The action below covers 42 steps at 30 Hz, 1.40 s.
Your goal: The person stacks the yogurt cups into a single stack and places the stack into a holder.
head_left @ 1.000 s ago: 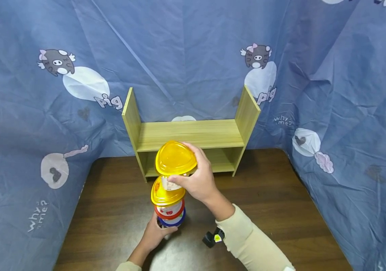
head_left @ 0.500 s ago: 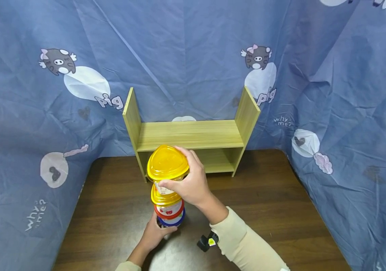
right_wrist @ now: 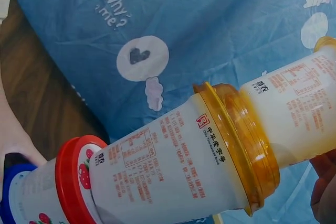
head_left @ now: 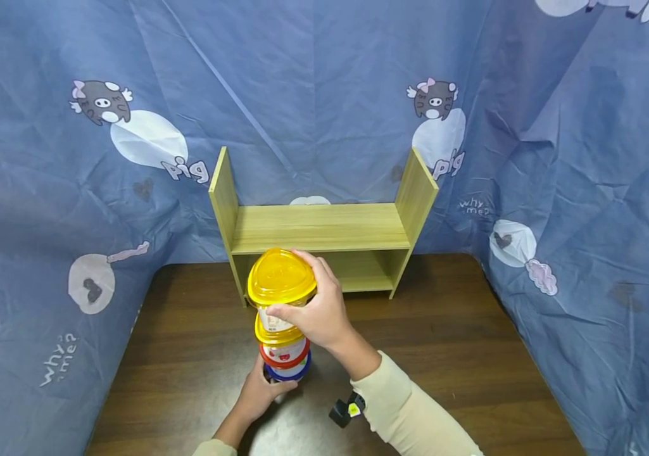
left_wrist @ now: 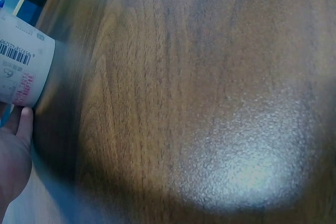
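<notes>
Several white tubs stand stacked in a column on the table. Lowest is a blue-lidded tub (head_left: 294,373), which my left hand (head_left: 256,394) grips low on its side; the left wrist view shows its barcode side (left_wrist: 23,59). Above it sits a red-lidded tub (right_wrist: 79,179) printed with strawberries, then a cup with a rounded-triangular yellow lid (right_wrist: 157,166). My right hand (head_left: 323,315) holds another yellow-lidded cup (head_left: 281,277) on top, thumb toward me and fingers round the far side. Its base meets the lid below in the right wrist view. This top cup leans slightly.
Behind the stack stands a two-tier wooden shelf (head_left: 318,228) with tall side panels. The brown table (head_left: 432,329) is bounded by blue printed cloth (head_left: 313,95) at the back and sides. A black wrist device (head_left: 347,408) hangs by the right sleeve.
My right hand has brought the top yellow-lidded cup left and slightly down onto the stack, mostly during the first half second. My left hand has stayed at the lowest tub.
</notes>
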### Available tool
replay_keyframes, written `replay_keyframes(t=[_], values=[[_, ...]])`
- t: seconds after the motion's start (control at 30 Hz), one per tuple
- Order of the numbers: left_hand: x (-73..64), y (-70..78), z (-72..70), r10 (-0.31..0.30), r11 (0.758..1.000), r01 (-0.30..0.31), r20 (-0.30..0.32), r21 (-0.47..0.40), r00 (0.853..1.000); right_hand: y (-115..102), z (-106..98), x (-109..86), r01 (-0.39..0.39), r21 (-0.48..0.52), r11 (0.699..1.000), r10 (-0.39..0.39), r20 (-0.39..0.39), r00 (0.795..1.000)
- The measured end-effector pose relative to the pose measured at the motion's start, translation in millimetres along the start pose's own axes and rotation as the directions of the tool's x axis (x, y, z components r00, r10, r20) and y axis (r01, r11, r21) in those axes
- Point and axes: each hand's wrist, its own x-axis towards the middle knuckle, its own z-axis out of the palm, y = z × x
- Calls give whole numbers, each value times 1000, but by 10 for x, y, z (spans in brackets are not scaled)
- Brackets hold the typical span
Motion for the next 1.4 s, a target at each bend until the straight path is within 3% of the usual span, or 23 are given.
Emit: replay_keyframes(t=[0.73,1.4], values=[[5,-21,10,20,1000,-20,1,-19,1000,5,1,-40,-16,-14,1000,17,4,1000],[7,-16,8,13,1000,-13,2,-22,1000,-35,44,-88,-7,-131,991,4,-24,1000]])
